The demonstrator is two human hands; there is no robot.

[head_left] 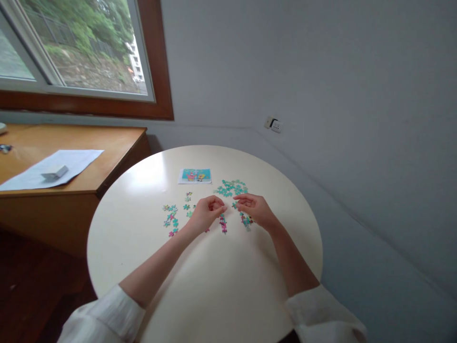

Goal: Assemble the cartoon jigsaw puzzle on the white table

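Observation:
My left hand (207,212) is closed in a pinch over the round table, thumb and index finger together; whatever they hold is hidden. Just below its fingertips lies a narrow strip of joined pink and teal jigsaw pieces (223,225). Facing it, my right hand (255,208) has its thumb and fingers apart. A teal jigsaw piece (234,205) shows beside that thumb; contact is unclear. Partly under the right hand is a cluster of multicoloured jigsaw pieces (246,221). Beyond both hands spreads a pile of teal jigsaw pieces (230,187).
The round white table (210,295) carries more jigsaw pieces (171,218) left of my left hand. A small cartoon picture card (194,176) lies toward the back. At left stands a wooden desk (117,143) with a paper sheet (84,159) and a white box (54,172).

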